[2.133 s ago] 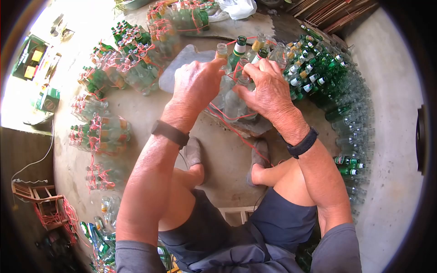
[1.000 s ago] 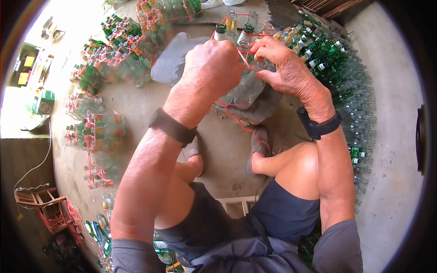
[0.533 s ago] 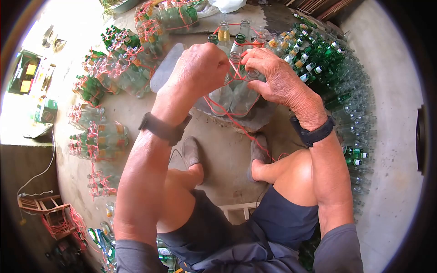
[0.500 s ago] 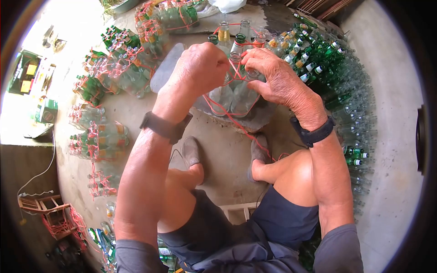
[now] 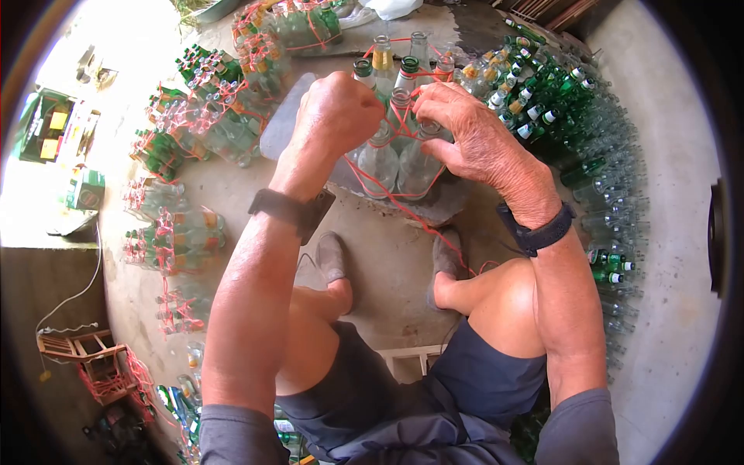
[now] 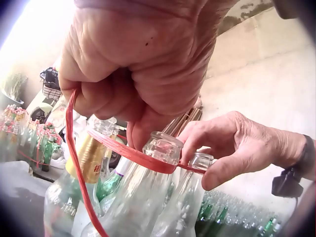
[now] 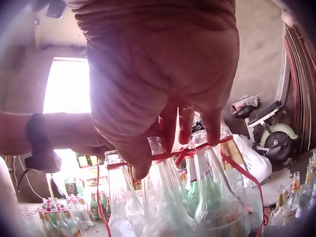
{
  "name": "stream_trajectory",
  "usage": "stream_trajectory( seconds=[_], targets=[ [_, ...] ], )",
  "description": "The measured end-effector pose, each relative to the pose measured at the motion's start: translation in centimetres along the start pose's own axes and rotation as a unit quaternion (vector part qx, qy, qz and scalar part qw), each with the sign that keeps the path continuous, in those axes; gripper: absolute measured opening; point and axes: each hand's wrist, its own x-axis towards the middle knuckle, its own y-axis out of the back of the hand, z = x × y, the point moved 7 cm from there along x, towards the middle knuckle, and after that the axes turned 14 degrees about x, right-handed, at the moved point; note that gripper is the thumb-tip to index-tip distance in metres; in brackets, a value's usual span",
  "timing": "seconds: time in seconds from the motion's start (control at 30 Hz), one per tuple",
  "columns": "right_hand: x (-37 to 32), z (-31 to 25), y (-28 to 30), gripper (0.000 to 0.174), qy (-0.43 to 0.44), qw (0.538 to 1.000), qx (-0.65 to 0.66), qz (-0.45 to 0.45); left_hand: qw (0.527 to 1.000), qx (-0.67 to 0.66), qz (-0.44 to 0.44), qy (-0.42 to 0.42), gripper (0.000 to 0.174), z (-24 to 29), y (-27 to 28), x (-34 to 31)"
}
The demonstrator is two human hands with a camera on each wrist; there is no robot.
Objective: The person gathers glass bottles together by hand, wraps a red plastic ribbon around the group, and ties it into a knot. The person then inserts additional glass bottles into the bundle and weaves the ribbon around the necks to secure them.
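Note:
In the head view a bundle of upright glass bottles (image 5: 380, 167), some clear and some green, stands on a grey slab (image 5: 453, 200). Red plastic twine (image 5: 425, 225) loops round it and crosses among the necks. My left hand (image 5: 333, 108) is a fist above the bundle's left side, gripping the twine (image 6: 133, 153), which runs tight from it in the left wrist view. My right hand (image 5: 484, 136) bends over the right side. Its thumb and fingers straddle the neck of one clear bottle (image 6: 201, 159), and the thumb tip touches the twine (image 7: 157, 157) in the right wrist view.
More bundles of tied bottles (image 5: 174, 236) line the floor at left. A dense mass of loose bottles (image 5: 535, 97) fills the right side along the wall. A wooden stool with red twine (image 5: 101, 368) lies at lower left. A scooter (image 7: 271, 133) stands behind.
My right hand has moved right, from above the bottle tops to the right-hand neck. The left fist has drawn left with the twine, and more of the front bottles shows between the hands.

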Motion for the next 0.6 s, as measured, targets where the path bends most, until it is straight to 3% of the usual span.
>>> stream_trajectory(
  seconds=[0.2,0.3,0.6],
  targets=[
    [0.0,-0.2,0.2,0.027,0.003,1.0,0.004,-0.004,0.999,-0.024,-0.016,0.046,0.022,-1.4,-0.3,-1.1],
    [-0.1,0.3,-0.1,0.034,-0.053,0.998,0.002,-0.039,0.997,-0.051,-0.019,0.054,0.022,-1.8,-0.4,-1.9],
    [-0.4,0.9,-0.2,0.037,-0.049,0.998,0.005,-0.028,0.99,-0.129,-0.017,0.046,0.026,-2.5,-1.0,-3.6]
  ],
)
